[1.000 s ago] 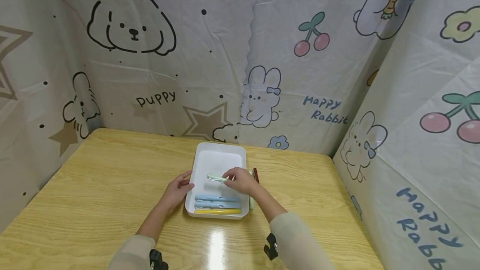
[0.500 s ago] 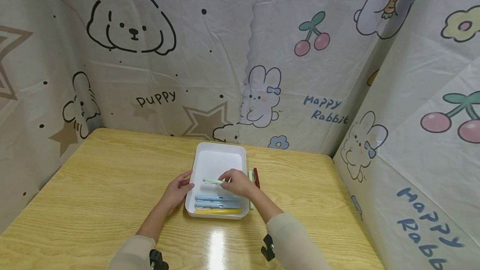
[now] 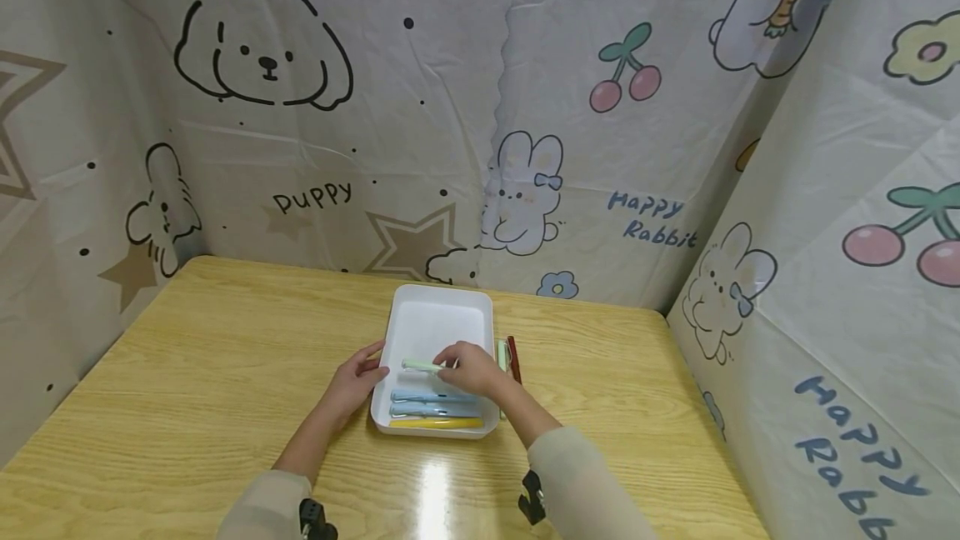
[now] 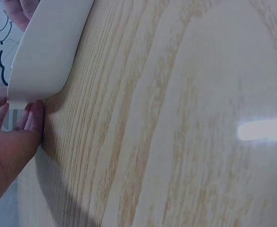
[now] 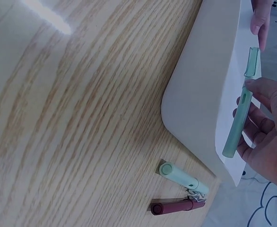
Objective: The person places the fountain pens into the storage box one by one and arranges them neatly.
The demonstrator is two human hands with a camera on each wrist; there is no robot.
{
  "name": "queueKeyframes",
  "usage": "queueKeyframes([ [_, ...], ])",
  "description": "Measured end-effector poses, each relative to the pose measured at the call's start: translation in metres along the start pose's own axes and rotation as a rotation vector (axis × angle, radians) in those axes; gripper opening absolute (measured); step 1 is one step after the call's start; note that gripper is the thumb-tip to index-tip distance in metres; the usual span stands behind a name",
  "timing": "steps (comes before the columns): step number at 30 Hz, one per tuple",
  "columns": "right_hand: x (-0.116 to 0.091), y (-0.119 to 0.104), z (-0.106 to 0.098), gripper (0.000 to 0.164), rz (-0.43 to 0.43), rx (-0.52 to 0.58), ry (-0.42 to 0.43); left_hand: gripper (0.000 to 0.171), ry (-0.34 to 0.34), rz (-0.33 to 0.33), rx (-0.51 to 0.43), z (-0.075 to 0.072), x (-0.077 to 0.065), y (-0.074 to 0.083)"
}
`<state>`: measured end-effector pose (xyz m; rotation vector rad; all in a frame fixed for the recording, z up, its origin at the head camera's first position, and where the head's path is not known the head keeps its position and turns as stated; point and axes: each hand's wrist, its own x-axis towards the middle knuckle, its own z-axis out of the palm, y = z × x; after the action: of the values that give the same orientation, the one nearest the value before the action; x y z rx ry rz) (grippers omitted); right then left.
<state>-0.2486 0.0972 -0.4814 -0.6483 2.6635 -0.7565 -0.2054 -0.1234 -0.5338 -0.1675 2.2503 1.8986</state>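
My right hand (image 3: 471, 368) pinches a light green pen (image 3: 422, 366) between thumb and fingers, low over the white tray (image 3: 442, 297). In the right wrist view the pen (image 5: 238, 118) lies slantwise across the fingers, its clip end beyond the thumb. My left hand (image 3: 358, 380) rests against the tray's left side, with thumb and fingers spread along the wall. In the left wrist view the fingertips are right at the tray's edge. Two light blue pens (image 3: 435, 410) and a yellow pen (image 3: 437, 423) lie side by side at the tray's near end.
Right of the tray, on the wooden table (image 3: 615, 407), are green pens (image 3: 502, 352) and a dark red pen (image 3: 513, 358), partly hidden by the right arm in the head view. A printed curtain (image 3: 420, 107) stands behind the table and along its sides.
My right hand has moved left and toward the near end of the tray with the light green pen, bringing it closer to the blue pens. The left hand has stayed at the tray's side.
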Motion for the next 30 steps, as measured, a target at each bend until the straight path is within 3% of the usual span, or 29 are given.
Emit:
queueKeyframes([
  [30,-0.002,0.000,0.010,0.019,-0.010,-0.025,-0.019,0.052,0.008,0.004,0.012,0.001,-0.001,0.001],
])
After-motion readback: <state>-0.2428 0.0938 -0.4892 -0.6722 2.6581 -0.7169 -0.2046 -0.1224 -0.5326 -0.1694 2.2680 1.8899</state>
